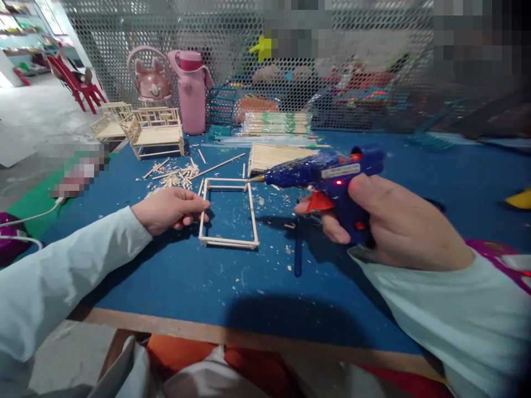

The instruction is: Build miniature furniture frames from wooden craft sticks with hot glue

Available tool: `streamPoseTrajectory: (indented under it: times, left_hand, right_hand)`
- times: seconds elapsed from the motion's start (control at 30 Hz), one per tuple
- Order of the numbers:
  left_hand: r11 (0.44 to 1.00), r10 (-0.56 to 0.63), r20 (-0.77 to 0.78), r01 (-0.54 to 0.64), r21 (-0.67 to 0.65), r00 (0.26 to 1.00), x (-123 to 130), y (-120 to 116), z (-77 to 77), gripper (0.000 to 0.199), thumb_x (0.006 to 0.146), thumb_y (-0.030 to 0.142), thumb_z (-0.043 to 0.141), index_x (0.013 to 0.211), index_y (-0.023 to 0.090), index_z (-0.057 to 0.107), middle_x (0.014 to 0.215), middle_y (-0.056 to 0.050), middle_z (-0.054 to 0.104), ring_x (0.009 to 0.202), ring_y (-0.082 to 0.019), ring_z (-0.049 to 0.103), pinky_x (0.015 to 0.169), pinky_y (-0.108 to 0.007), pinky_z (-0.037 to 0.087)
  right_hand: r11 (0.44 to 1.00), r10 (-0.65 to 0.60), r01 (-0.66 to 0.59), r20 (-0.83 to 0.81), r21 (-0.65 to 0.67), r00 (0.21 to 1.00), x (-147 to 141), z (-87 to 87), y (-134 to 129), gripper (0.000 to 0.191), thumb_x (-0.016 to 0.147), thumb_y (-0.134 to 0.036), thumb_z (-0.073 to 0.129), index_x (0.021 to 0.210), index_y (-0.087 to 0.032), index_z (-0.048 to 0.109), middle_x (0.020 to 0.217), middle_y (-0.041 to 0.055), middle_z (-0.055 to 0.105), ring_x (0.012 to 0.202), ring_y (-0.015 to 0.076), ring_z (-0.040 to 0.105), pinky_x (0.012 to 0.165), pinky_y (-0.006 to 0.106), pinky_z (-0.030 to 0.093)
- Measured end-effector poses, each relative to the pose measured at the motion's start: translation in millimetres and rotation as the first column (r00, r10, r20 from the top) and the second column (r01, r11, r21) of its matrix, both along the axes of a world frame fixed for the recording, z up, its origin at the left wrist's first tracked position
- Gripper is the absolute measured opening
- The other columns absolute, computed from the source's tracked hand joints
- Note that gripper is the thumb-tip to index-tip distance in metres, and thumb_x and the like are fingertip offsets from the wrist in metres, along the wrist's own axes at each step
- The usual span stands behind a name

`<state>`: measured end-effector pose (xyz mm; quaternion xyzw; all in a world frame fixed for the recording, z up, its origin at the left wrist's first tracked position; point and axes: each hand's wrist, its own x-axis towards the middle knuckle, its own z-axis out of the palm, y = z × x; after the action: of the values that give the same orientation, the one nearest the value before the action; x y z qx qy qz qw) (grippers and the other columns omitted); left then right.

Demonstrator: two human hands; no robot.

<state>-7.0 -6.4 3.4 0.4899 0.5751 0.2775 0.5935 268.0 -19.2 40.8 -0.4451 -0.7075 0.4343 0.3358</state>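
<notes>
A rectangular frame of thin wooden sticks (254,215) rests on the blue tabletop (174,282). My left hand (176,210) pinches its left side between thumb and fingers. In my right hand (398,224) is a blue glue gun (307,170) with an orange trigger and a lit red light. Its metal tip points left and is at the frame's upper right corner; whether it touches cannot be told. Below the gun, a dark blue rod-like piece (298,254) stands or lies near the table's middle.
Small wooden chairs (160,135) and a pink bottle (193,94) stand at the back left. Stick scraps (178,172) lie behind my left hand. A wooden slatted panel (277,157) and wrapped stick bundles (276,122) are farther back, before a perforated metal screen (232,33).
</notes>
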Motion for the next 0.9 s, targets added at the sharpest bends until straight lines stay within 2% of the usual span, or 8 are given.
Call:
streamPoseTrajectory:
  times: [0.17,0.33,0.47,0.57,0.63,0.73,0.8,0.9]
  left_hand:
    - [0.999,0.012,0.053,-0.015,0.046,0.999,2,-16,6.5,0.017,0.072,0.028,0.064,0.07,0.012,0.058,0.065,0.0,0.061,0.044,-0.003,0.05,0.037,-0.011,0.036]
    - [0.964,-0.002,-0.033,0.01,0.265,0.999,1,-46,10.4,0.019,0.077,0.033,0.058,0.08,0.014,0.057,0.061,0.002,0.06,0.049,-0.006,0.055,0.043,-0.014,0.043]
    - [0.877,0.07,-0.194,0.032,0.48,0.979,1,-76,2.3,0.018,0.08,0.033,0.054,0.079,0.016,0.06,0.068,-0.001,0.065,0.058,-0.011,0.06,0.049,-0.018,0.048]
    - [0.763,0.178,-0.356,0.1,0.639,0.917,1,-98,-11.1,0.017,0.081,0.029,0.052,0.077,0.018,0.065,0.081,-0.003,0.069,0.069,-0.013,0.064,0.061,-0.02,0.05]
    - [0.677,0.267,-0.425,0.146,0.722,0.865,3,-108,-19.8,0.015,0.081,0.024,0.052,0.083,0.02,0.066,0.084,-0.002,0.071,0.072,-0.013,0.065,0.064,-0.02,0.05]
    - [0.574,0.322,-0.466,0.222,0.788,0.824,9,-114,-26.2,0.018,0.08,0.017,0.051,0.089,0.02,0.066,0.086,-0.001,0.071,0.075,-0.013,0.066,0.065,-0.018,0.049]
    - [0.55,0.342,-0.471,0.233,0.802,0.813,14,-113,-24.8,0.017,0.081,0.017,0.05,0.089,0.02,0.065,0.086,-0.001,0.071,0.074,-0.012,0.066,0.065,-0.017,0.049]
    - [0.587,0.377,-0.472,0.188,0.788,0.797,20,-107,-17.6,0.014,0.081,0.023,0.053,0.087,0.021,0.066,0.082,0.001,0.071,0.07,-0.011,0.065,0.063,-0.016,0.048]
  right_hand:
    - [0.997,0.04,-0.043,0.059,0.065,0.997,0,5.2,-3,0.043,0.08,-0.061,0.038,0.072,-0.022,0.054,0.04,-0.0033,0.049,0.035,0.0114,0.044,0.039,0.026,0.033]
    - [0.998,0.037,-0.042,0.108,0.044,0.993,5,7.6,-20,0.039,0.076,-0.062,0.043,0.076,-0.025,0.054,0.046,-0.0012,0.054,0.037,0.014,0.05,0.035,0.026,0.037]
    - [0.985,0.037,-0.076,0.238,0.158,0.971,13,-5.1,-50,0.032,0.076,-0.058,0.046,0.091,-0.033,0.059,0.064,0.0022,0.063,0.048,0.018,0.057,0.038,0.028,0.045]
    - [0.937,-0.043,-0.072,0.319,0.341,0.947,19,-23.9,-73,0.03,0.079,-0.044,0.05,0.108,-0.043,0.052,0.085,0.0004,0.066,0.066,0.0206,0.064,0.058,0.031,0.055]
    - [0.928,-0.044,-0.098,0.368,0.359,0.929,20,-36.8,-84,0.037,0.08,-0.039,0.049,0.116,-0.042,0.046,0.097,0.0009,0.065,0.077,0.0219,0.065,0.064,0.031,0.056]
    - [0.921,-0.054,-0.123,0.434,0.37,0.899,11,-49.6,-94,0.041,0.081,-0.035,0.048,0.121,-0.037,0.041,0.1,0.0026,0.066,0.081,0.0215,0.065,0.063,0.029,0.056]
    - [0.9,-0.085,-0.119,0.435,0.42,0.896,-1,-52.5,-95,0.039,0.081,-0.033,0.048,0.12,-0.034,0.04,0.098,0.0031,0.066,0.081,0.0205,0.065,0.064,0.028,0.055]
    - [0.885,-0.057,-0.135,0.392,0.446,0.918,-17,-52.5,-94,0.033,0.084,-0.027,0.043,0.117,-0.029,0.043,0.101,0.0039,0.066,0.081,0.0187,0.065,0.065,0.026,0.052]
